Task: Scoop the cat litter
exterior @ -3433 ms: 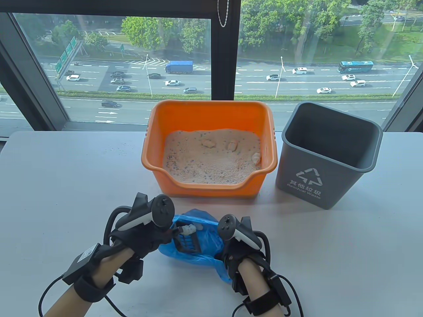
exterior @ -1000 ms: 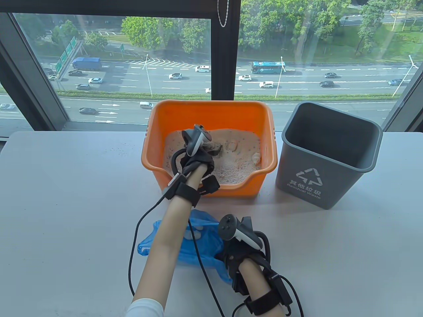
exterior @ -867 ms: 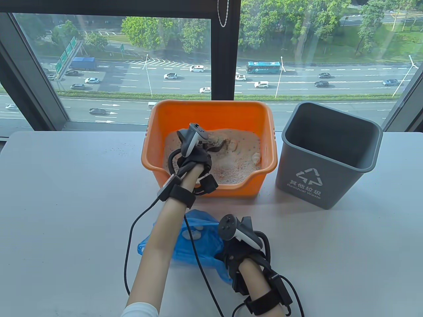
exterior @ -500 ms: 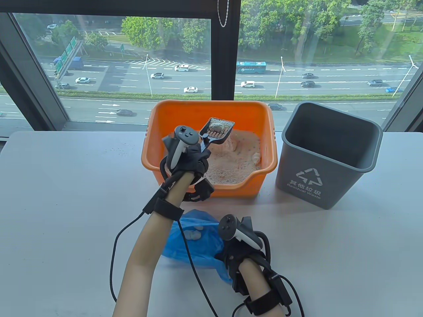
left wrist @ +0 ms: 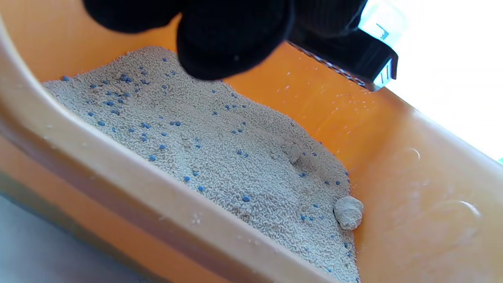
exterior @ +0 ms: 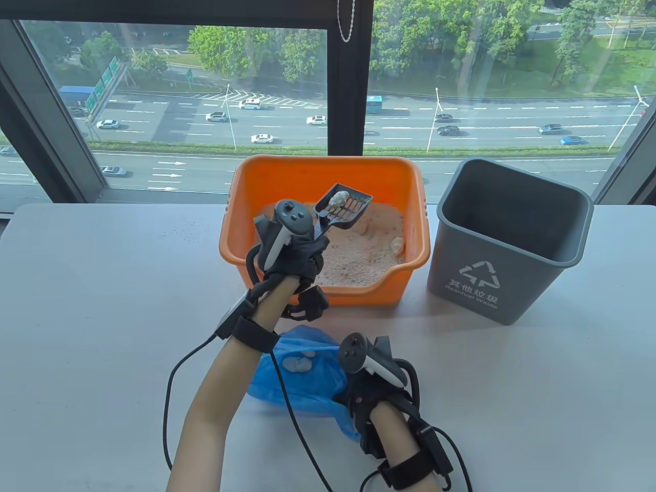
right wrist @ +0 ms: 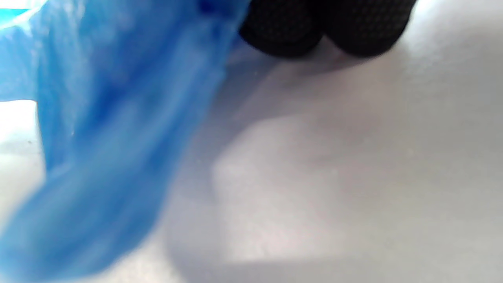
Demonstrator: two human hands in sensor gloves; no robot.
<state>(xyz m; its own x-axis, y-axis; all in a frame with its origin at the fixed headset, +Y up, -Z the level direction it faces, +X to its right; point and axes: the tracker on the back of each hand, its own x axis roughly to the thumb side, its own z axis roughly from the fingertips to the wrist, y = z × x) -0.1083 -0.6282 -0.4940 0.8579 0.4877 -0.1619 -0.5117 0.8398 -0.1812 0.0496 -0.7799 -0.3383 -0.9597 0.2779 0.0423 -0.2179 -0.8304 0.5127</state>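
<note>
The pale counter (exterior: 102,307) runs along a window, and the biggest things on it stand toward its far edge: an orange litter box (exterior: 328,174) near the middle and, just beside it on the right, a grey waste bin (exterior: 505,256) with a recycling mark on its front wall. The litter (exterior: 353,256) fills the box bed, sandy with blue specks (the left wrist view shows the specks plainly), and it slopes up toward the far wall. Close to the counter's near edge lies a crumpled blue plastic bag (exterior: 312,379) with a few pale lumps (exterior: 298,363) showing inside it. The left hand (exterior: 294,246) is over the near left part of the box, its grip wrapped around the handle of a dark slotted scoop (exterior: 344,206), which is raised clear of the litter and tilted up toward the far wall. One pale clump (exterior: 338,198) sits in the scoop. The right hand (exterior: 366,394) rests on the counter at the bag's right edge, its fingers (right wrist: 283,27) against the plastic; whether that grip pinches the bag or only presses on it, I cannot tell. Another clump (left wrist: 348,212) lies on the litter against the box's right wall.
</note>
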